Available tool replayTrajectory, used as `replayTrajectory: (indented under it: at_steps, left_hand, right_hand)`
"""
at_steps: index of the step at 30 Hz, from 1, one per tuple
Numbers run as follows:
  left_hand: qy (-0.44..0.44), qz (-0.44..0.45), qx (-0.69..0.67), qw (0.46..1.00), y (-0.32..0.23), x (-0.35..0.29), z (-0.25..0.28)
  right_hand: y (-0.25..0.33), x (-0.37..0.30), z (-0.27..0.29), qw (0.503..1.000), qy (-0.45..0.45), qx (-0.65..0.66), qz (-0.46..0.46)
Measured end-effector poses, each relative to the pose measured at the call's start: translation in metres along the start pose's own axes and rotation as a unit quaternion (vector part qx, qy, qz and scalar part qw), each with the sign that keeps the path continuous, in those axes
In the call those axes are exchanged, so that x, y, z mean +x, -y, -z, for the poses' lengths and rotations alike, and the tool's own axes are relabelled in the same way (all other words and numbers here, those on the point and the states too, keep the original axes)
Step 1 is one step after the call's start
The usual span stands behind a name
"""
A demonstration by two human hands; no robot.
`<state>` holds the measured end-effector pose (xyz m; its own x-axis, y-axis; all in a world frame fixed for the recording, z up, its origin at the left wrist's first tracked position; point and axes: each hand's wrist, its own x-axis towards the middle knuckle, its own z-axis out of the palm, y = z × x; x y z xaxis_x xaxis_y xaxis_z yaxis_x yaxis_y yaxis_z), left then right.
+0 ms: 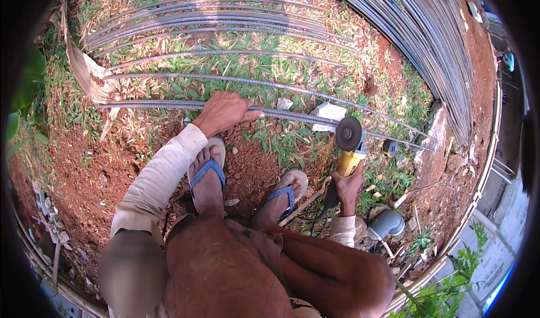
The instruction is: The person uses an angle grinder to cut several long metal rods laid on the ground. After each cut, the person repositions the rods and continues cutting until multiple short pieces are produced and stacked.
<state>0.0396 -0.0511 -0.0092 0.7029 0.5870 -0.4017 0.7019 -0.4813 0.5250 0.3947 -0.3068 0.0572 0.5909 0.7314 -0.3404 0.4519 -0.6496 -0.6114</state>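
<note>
My left hand is closed over ribbed steel rebar that lies across the ground in front of my feet. At the right, my right hand grips a yellow angle grinder by its body. The grinder's dark cutting disc overlaps the rebar just right of a white block, on which the rebar seems to rest. Whether the disc touches the steel or spins, I cannot tell. Beyond, a single rebar rod runs roughly alongside.
Several more rods lie farther off on the grass. A big rebar bundle fills the far right. Right of the grinder are a tape measure and a grey pipe elbow. My sandalled feet stand close to the rebar.
</note>
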Motion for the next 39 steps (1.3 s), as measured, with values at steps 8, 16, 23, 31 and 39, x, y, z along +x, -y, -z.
replayTrajectory:
  at_steps: [8,16,23,31,39]
  left_hand:
    - [-0.021,-0.003,0.007,1.0,0.0,0.0,-0.002]
    - [-0.014,-0.002,-0.015,1.0,0.0,-0.001,0.0]
    - [-0.016,-0.001,-0.008,1.0,0.0,-0.001,0.0]
    - [-0.02,-0.002,-0.009,1.0,0.0,-0.001,0.0]
    - [-0.02,-0.001,0.004,1.0,0.0,-0.001,-0.002]
  right_hand:
    - [-0.001,0.004,0.001,1.0,0.002,-0.017,-0.017]
    - [-0.006,-0.007,0.004,0.998,0.0,-0.048,0.033]
    - [0.001,0.004,-0.001,1.0,-0.016,-0.027,0.0]
    - [-0.005,-0.006,0.002,0.998,-0.01,-0.046,0.033]
    - [-0.008,0.001,0.0,0.999,-0.013,-0.041,-0.003]
